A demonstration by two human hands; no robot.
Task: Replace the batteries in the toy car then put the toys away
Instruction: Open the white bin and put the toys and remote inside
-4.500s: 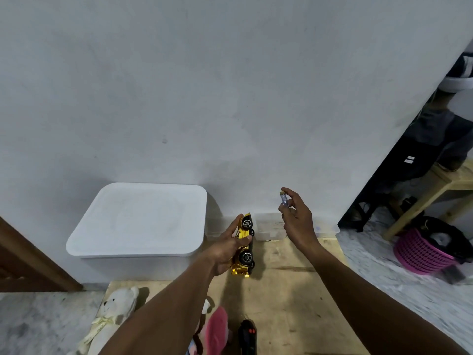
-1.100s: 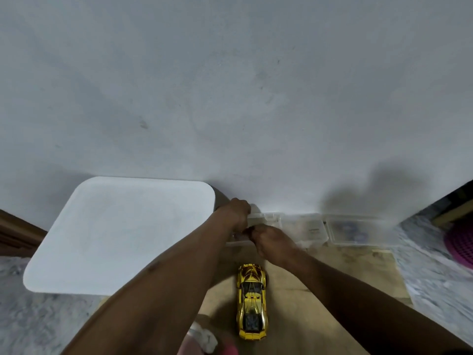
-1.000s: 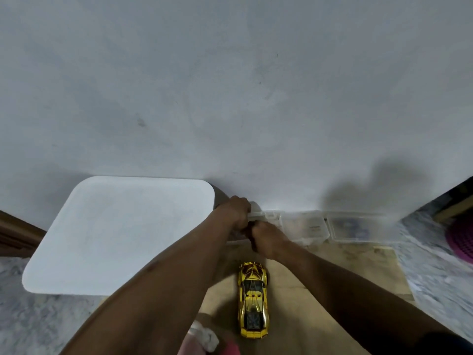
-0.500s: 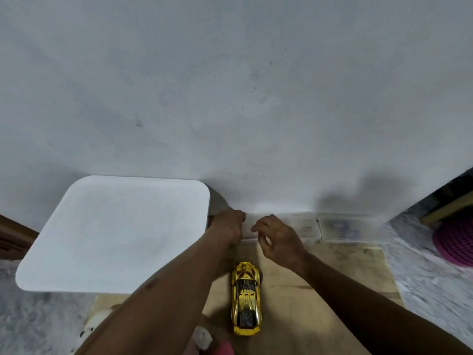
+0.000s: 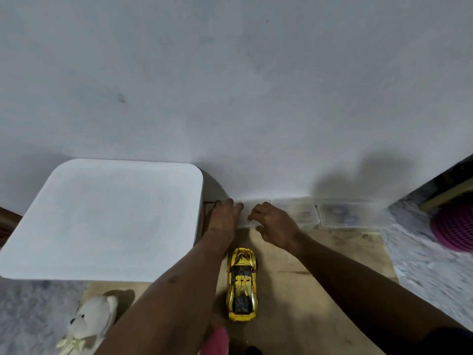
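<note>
The gold-yellow toy car [image 5: 242,278] stands on its wheels on the wooden board [image 5: 320,265], nose towards the wall. Beyond it, a small clear plastic box [image 5: 246,218] sits against the wall. My left hand [image 5: 225,213] lies over the box's left end and holds it. My right hand [image 5: 277,225] hovers just over the box's right part, fingers curled and apart, with nothing in them. No battery is visible.
A large white lidded bin [image 5: 107,219] stands left of my arms. Two more clear boxes [image 5: 304,212] [image 5: 345,213] line the wall to the right. A white teddy bear [image 5: 89,321] and a pink toy [image 5: 215,342] lie near the bottom edge. A pink basket [image 5: 455,226] sits far right.
Earlier my left hand held the car and my right a battery. The car now stands on the board, and my right hand has come off the small clear box.
</note>
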